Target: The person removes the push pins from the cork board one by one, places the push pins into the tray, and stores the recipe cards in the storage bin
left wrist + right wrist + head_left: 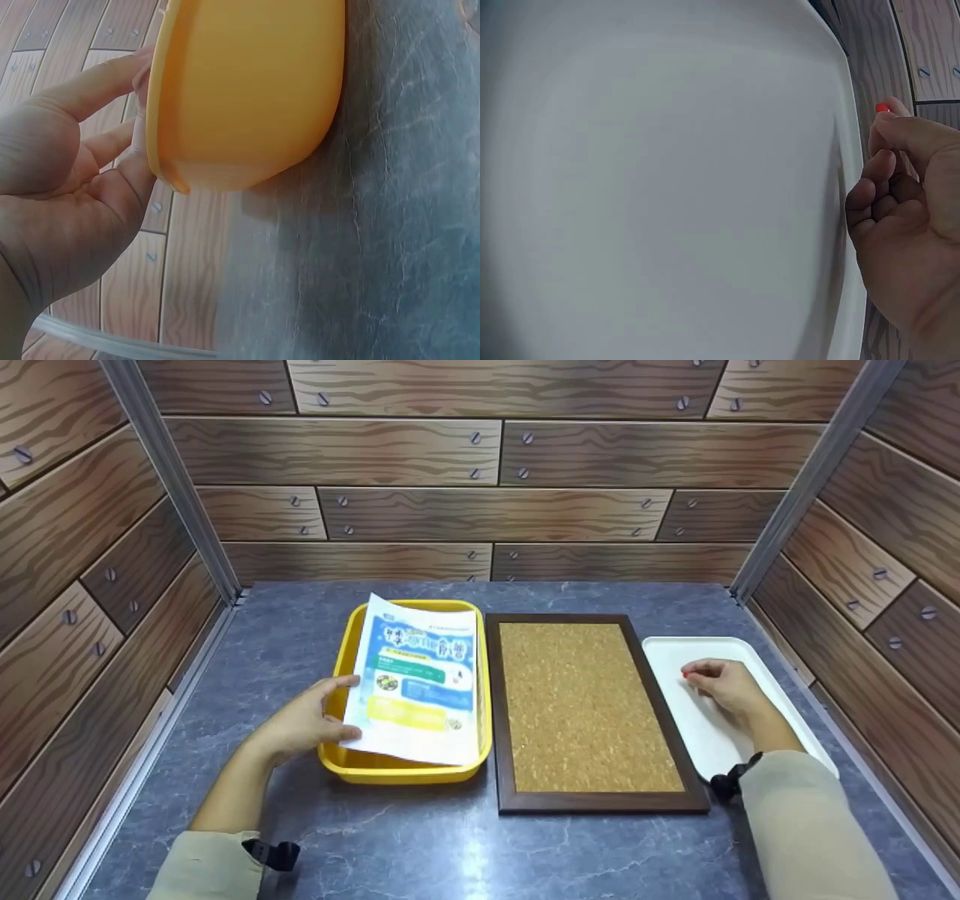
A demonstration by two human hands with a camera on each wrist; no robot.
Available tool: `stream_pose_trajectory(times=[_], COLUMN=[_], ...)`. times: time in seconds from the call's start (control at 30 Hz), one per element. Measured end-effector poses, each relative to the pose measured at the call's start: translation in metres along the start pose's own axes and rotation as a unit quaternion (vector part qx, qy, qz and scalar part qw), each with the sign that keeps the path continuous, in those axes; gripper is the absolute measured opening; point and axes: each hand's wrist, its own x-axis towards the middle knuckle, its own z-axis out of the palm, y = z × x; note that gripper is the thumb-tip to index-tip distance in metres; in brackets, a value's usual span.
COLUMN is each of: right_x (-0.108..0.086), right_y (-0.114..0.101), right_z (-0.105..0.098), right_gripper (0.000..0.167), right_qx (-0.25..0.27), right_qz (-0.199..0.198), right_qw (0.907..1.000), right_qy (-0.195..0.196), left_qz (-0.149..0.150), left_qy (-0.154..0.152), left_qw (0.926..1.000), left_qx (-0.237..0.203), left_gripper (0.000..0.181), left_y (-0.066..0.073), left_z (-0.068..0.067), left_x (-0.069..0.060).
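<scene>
A printed sheet of paper [424, 682] with blue, green and yellow blocks lies in a yellow basket [405, 774], its upper left corner sticking out past the rim. My left hand [304, 716] reaches over the basket's left rim. Its thumb and forefinger are spread apart at the sheet's left edge; the tips of the other fingers are hidden. Over a white tray [720, 750], my right hand [731, 690] pinches a small red object [883, 108] between thumb and forefinger. Only its red end shows. The other right fingers are curled toward the palm.
Between basket and tray lies a cork board [585, 705] with a dark brown frame, close beside both. The grey marbled tabletop [405, 847] extends in front. Wood-patterned walls [420, 514] enclose the back and both sides, with metal posts at the corners.
</scene>
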Motion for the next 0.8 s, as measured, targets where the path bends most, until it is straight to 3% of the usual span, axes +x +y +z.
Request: stream_pose_trajectory(times=[0.17,0.37,0.8], right_x=[-0.0040,-0.0069,-0.0074], right_y=[0.0014,0.0019,0.0014], right_z=[-0.0023,-0.0045,-0.0051], right_gripper=[0.031,0.027,0.025], right_qx=[-0.032,-0.067,-0.129], right_qz=[0.013,0.032,0.015], right_qw=[0.9994,0.9972,0.9913], right_qy=[-0.004,-0.006,-0.018], left_qz=[0.005,0.000,0.002], left_qy=[-0.002,0.000,-0.012], left_qw=[0.9999,0.9991,0.9967], left_qx=[0.013,0.043,0.080], left_gripper=[0.091,0.091,0.086], left_y=[0.0012,0.0042,0.0074], left_z=[0.0017,0.0031,0.0029], left_x=[0.0009,0.0012,0.0028])
